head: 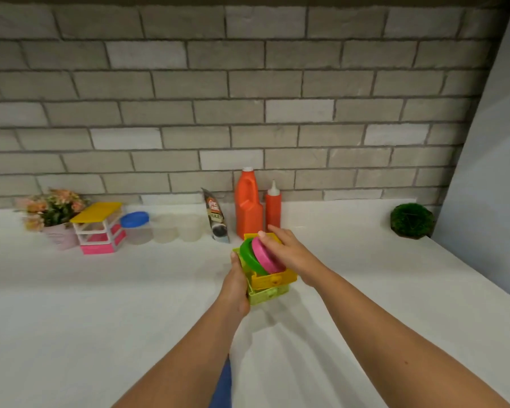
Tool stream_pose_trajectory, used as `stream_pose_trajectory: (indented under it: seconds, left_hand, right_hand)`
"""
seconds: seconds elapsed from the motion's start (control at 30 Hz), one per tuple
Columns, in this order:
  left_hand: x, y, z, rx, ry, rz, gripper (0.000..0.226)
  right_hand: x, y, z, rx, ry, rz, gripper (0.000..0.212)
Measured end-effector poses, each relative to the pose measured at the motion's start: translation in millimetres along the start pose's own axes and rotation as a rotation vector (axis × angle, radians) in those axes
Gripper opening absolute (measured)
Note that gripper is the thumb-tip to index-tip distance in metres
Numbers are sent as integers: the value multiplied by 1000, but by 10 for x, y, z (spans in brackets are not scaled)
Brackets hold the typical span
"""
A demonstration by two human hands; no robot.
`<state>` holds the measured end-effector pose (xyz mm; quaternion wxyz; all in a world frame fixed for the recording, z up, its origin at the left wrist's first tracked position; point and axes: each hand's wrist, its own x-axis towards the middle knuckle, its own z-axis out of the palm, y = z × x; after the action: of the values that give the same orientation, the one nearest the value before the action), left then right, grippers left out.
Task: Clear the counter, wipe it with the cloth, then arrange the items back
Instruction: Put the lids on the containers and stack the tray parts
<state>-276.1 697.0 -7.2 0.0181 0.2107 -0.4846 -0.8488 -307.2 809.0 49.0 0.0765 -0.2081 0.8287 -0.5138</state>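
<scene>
A small yellow and lime-green plastic drawer box [273, 285] is held just above the white counter [100, 304] near its middle. A green lid [249, 256] and a pink lid [265, 256] stand on edge in its top compartment. My left hand [236, 282] grips the box's left side. My right hand [290, 254] wraps round its right side, with the fingertips touching the pink lid. No cloth shows in view.
Along the brick wall stand a flower pot [52, 217], a yellow-topped pink drawer unit [99, 229], a blue-lidded jar [136, 228], two clear lidless jars [177, 228], a snack pouch [217, 216], an orange jug [248, 204] and a red squeeze bottle [273, 206]. A green ball plant [411, 220] sits far right.
</scene>
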Motion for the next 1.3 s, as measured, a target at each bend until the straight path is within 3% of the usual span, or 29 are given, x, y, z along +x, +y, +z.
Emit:
stream_pose_trajectory:
  seconds: [0.2, 0.3, 0.47, 1.0, 1.3]
  left_hand:
    - [-125, 442, -800, -56, 40, 2, 66]
    - [-104, 606, -1139, -50, 36, -2, 63]
    - [13, 784, -1508, -27, 28, -26, 64]
    - [495, 1245, -2290, -62, 26, 29, 70]
    - [786, 1591, -2819, -66, -161, -1, 69]
  right_hand:
    - [39, -446, 681, 4, -262, -60, 82]
    - [150, -539, 970, 22, -287, -52, 93]
    - [414, -627, 1294, -6, -308, -82, 92]
    - [1256, -821, 2117, 311, -243, -45, 84]
    - [1498, -1095, 2514, 360, -92, 29, 77]
